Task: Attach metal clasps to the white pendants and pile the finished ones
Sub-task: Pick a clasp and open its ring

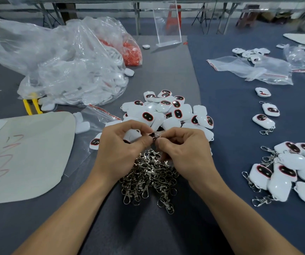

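Left hand (118,144), just above the clasp heap (148,177), pinches a seemingly light, slick pendant (132,136); right hand (183,150) pinches 1 stiff clasp (157,134) by its ring.

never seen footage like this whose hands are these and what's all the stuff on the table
There is no machine: one camera worn on a person's head looks down at their two bare hands. The left hand grips a white pendant, and the right hand pinches a metal clasp against it. Just below lies a heap of loose clasps; behind the hands, a pile of pendants, seemingly without clasps yet. At the right sits the finished pile, pendants with clasps on. A clear plastic bag of more white parts lies at the far left of the grey table.
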A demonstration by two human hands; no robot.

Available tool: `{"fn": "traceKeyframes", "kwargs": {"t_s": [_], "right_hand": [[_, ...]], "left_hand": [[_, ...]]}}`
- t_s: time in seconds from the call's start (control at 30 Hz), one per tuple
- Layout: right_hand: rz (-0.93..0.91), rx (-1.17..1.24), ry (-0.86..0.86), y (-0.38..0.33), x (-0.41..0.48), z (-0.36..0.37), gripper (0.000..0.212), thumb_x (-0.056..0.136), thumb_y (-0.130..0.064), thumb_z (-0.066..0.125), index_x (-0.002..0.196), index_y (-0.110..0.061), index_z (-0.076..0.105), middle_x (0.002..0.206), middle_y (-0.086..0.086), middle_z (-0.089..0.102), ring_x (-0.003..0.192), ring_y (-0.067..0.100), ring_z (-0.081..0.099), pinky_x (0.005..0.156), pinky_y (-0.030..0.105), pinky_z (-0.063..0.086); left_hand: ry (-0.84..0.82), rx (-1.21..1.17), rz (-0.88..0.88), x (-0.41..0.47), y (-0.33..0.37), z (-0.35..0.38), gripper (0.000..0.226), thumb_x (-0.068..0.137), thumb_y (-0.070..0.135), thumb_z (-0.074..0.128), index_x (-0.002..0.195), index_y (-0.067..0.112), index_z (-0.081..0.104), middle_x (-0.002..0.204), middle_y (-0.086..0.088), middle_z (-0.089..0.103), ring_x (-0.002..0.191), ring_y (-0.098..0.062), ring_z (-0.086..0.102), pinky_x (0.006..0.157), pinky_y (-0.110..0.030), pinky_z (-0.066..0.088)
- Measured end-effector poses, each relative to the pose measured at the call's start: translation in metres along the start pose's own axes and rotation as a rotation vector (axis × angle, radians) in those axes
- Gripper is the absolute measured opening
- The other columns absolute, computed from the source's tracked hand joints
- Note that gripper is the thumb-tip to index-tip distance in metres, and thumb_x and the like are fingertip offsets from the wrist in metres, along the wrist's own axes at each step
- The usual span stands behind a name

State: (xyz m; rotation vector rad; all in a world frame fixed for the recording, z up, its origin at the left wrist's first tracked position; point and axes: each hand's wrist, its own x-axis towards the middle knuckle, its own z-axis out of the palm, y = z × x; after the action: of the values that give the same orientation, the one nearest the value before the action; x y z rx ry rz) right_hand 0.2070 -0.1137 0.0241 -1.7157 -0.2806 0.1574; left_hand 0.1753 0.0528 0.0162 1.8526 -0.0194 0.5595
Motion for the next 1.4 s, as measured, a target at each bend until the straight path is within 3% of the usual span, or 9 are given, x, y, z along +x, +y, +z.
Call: {"fn": "traceKeyframes", "kwargs": {"t_s": [0.2,0.33,0.4,0.57,0.67,1.0,1.17,1.3,1.4], "right_hand": [[-0.138,-0.086,0.068,-0.003,0.000,-0.001,0.019,0.082,-0.008,0.081,0.074,-0.026,0.079,0.066,-0.004,0.074,0.063,0.020,0.072,0.061,0.039,0.061],[-0.239,-0.157,0.122,-0.004,-0.001,-0.005,0.028,0.080,-0.005,0.082,0.068,-0.030,0.078,0.064,-0.013,0.072,0.057,0.002,0.066,0.055,0.015,0.052],[-0.266,-0.201,0.157,-0.003,-0.002,-0.008,0.033,0.080,-0.004,0.081,0.066,-0.034,0.076,0.062,-0.016,0.070,0.055,-0.002,0.062,0.053,0.008,0.046],[-0.296,-0.232,0.129,-0.001,-0.003,-0.004,0.028,0.082,-0.006,0.081,0.071,-0.031,0.077,0.066,-0.016,0.071,0.059,0.003,0.065,0.055,0.013,0.049],[-0.323,-0.277,0.088,0.002,-0.004,-0.002,0.019,0.084,-0.008,0.079,0.078,-0.025,0.078,0.067,-0.011,0.071,0.060,0.011,0.066,0.055,0.024,0.054],[-0.257,-0.233,0.088,0.000,-0.007,0.002,0.015,0.085,-0.014,0.078,0.074,-0.024,0.076,0.061,-0.011,0.069,0.054,0.007,0.061,0.052,0.016,0.046],[-0.101,-0.181,-0.227,0.002,-0.016,0.020,0.009,0.089,-0.034,0.071,0.093,-0.032,0.079,0.058,-0.002,0.069,0.043,0.005,0.056,0.047,0.017,0.042],[-0.099,-0.085,-0.156,0.002,-0.015,0.030,0.011,0.090,-0.029,0.069,0.097,-0.035,0.076,0.061,-0.003,0.071,0.045,0.003,0.057,0.046,0.018,0.043],[-0.084,0.042,-0.178,0.000,-0.014,0.030,0.016,0.089,-0.016,0.070,0.090,-0.029,0.079,0.072,-0.008,0.076,0.061,0.002,0.067,0.056,0.020,0.052]], "left_hand": [[-0.076,-0.374,-0.228,-0.001,0.007,0.000,0.027,0.075,-0.003,0.076,0.085,0.022,0.079,0.070,0.003,0.065,0.043,-0.006,0.046,0.036,-0.014,0.033],[-0.125,-0.464,-0.350,0.000,0.008,-0.007,0.023,0.070,0.007,0.076,0.086,0.024,0.079,0.072,0.000,0.062,0.042,-0.009,0.044,0.034,-0.014,0.027],[-0.147,-0.420,-0.363,0.002,0.009,-0.008,0.021,0.072,0.006,0.078,0.086,0.021,0.079,0.070,0.002,0.062,0.043,-0.008,0.046,0.036,-0.015,0.030],[-0.018,0.185,-0.107,-0.005,0.008,-0.002,0.019,0.075,0.018,0.082,0.082,0.036,0.078,0.074,0.015,0.073,0.069,-0.004,0.067,0.065,-0.019,0.050],[0.009,0.163,-0.032,-0.008,0.009,-0.001,0.016,0.074,0.025,0.084,0.082,0.036,0.078,0.078,0.018,0.074,0.077,-0.002,0.070,0.069,-0.011,0.049],[0.128,0.111,-0.173,-0.006,0.008,0.005,0.012,0.075,0.029,0.082,0.074,0.039,0.076,0.065,0.013,0.071,0.055,0.001,0.059,0.055,-0.020,0.052],[0.184,-0.455,-0.437,-0.005,0.019,0.009,0.016,0.080,0.017,0.079,0.070,0.028,0.076,0.061,0.010,0.062,0.051,-0.006,0.053,0.045,-0.019,0.045],[0.157,-0.453,-0.389,-0.009,0.024,0.016,0.023,0.085,0.007,0.074,0.070,0.024,0.074,0.068,0.004,0.067,0.060,-0.011,0.063,0.051,-0.025,0.054],[0.208,-0.319,-0.327,-0.009,0.022,0.022,0.022,0.083,0.004,0.076,0.073,0.023,0.076,0.076,0.004,0.072,0.073,-0.012,0.068,0.068,-0.028,0.057]]}}
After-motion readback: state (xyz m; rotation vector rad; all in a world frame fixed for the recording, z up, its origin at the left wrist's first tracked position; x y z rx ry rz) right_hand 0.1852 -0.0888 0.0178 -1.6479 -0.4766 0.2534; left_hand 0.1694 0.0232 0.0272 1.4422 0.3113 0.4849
